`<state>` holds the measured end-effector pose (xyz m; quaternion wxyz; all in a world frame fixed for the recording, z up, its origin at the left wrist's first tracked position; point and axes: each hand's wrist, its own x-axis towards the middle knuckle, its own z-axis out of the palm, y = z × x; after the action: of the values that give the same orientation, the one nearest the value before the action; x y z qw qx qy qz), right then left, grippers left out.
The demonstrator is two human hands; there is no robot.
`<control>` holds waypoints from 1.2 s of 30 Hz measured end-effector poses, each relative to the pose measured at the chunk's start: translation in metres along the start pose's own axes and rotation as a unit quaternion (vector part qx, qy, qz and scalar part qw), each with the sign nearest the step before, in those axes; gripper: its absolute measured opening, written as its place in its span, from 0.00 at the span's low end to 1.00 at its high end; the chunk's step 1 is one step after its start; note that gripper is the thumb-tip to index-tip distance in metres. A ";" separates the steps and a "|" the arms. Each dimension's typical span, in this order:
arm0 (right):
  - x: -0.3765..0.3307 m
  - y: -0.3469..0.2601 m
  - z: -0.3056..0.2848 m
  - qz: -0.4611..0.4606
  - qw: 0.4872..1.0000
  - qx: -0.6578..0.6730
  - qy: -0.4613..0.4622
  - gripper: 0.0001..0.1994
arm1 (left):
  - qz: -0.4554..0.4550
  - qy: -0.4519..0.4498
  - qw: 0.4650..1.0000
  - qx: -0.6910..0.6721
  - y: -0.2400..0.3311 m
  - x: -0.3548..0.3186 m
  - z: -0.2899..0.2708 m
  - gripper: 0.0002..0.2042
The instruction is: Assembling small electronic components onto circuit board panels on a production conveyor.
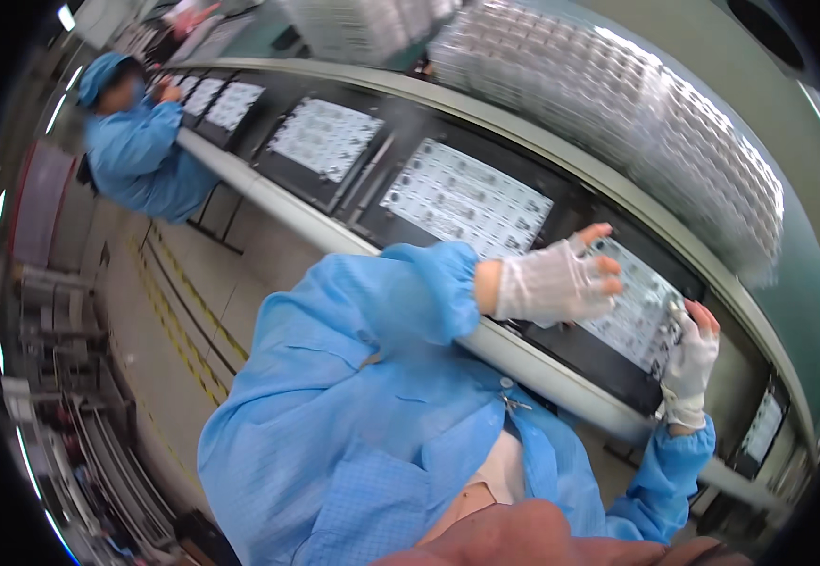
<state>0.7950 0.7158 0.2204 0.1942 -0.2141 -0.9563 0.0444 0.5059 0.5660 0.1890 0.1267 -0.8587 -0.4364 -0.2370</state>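
In front of me on the line lies a white sheet (629, 300) patterned with small dark and silvery parts, set on a black plate (561, 351). My left hand (561, 281), in a white glove with bare fingertips, is over the sheet's left part, fingers apart. At the sheet's right edge is my right hand (691, 363), gloved the same way. Its fingers are drawn together; anything between them is too small to make out. Left of my left hand, a similar patterned sheet (466, 196) rests on another black plate.
More sheets on plates run up the line, one patterned sheet (325, 138) among them. Stacked clear plastic trays (608, 113) stand along the far side. A co-worker in blue (141, 141) sits at far left. The line's pale rail (542, 368) runs before me.
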 end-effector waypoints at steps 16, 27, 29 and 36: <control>-0.035 0.129 0.013 0.267 0.957 0.033 0.112 0.22 | -0.594 0.497 0.598 0.208 -0.014 -0.240 -0.110 0.15; 0.000 0.159 0.030 0.318 0.868 0.354 0.141 0.28 | -0.588 0.769 0.080 -0.236 -0.074 -0.591 0.059 0.23; 0.006 0.142 0.031 0.318 0.874 0.339 0.140 0.28 | -0.568 0.803 0.079 -0.163 -0.108 -0.580 0.069 0.17; 0.077 0.131 0.059 0.285 0.883 0.363 0.085 0.27 | -0.661 0.713 0.231 0.007 -0.121 -0.698 0.083 0.29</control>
<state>0.7591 0.8672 0.1712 0.3176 -0.3950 -0.7510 0.4231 0.0785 0.1913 -0.2422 0.1898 0.2598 -0.5802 -0.7482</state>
